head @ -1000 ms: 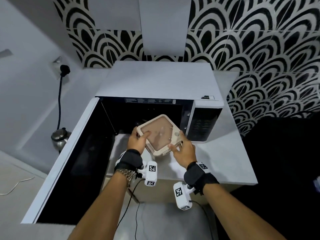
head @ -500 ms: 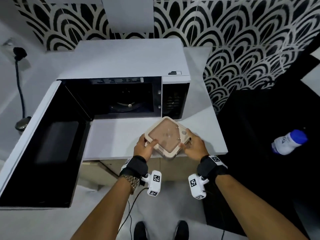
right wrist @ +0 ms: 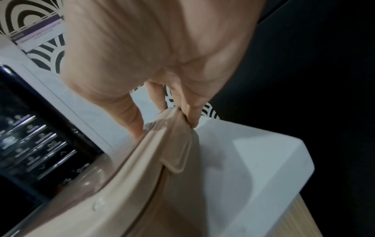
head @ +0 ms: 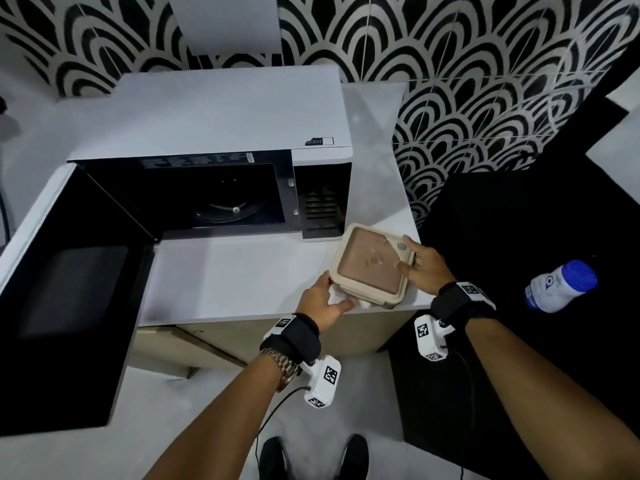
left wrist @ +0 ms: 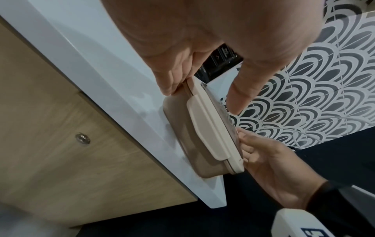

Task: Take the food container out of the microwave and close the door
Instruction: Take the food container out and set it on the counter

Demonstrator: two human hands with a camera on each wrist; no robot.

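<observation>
Beige square plastic food container point(head: 372, 266) with its brownish see-through lid sits on the white countertop point(head: 242, 271), at the counter's front right corner, just in front of the microwave's control panel and fully outside the oven. Nearest the viewer, the left hand point(head: 323, 303) holds the container's near left side: in the left wrist view its fingers point(left wrist: 172, 83) curl against the wall under the rim while the thumb point(left wrist: 241, 89) reaches over the lid, beside a beige side latch point(left wrist: 209, 129). The right hand point(head: 422, 266) grips the container's right edge, thumb laid on the lid and fingers point(right wrist: 191, 112) curled around the rim by a second latch point(right wrist: 178, 154) in the right wrist view. The container's base appears to rest on the counter, though a slight lift cannot be ruled out.

Both wrists wear black bands with white tagged camera units, and the left wrist also carries a metal watch point(head: 285, 368). Below the counter edge there is a pale wood cabinet front point(left wrist: 71, 144).

Right of the container, well apart, a white bottle with a blue cap point(head: 561, 285) lies on a dark surface. Behind the container stands the white microwave point(head: 225, 112), its cavity dark with the glass turntable point(head: 228, 211) visible. Left of the container, the microwave's door point(head: 65, 289) is swung wide open. Farthest back is a wall of black-and-white scalloped tiles point(head: 467, 64).
</observation>
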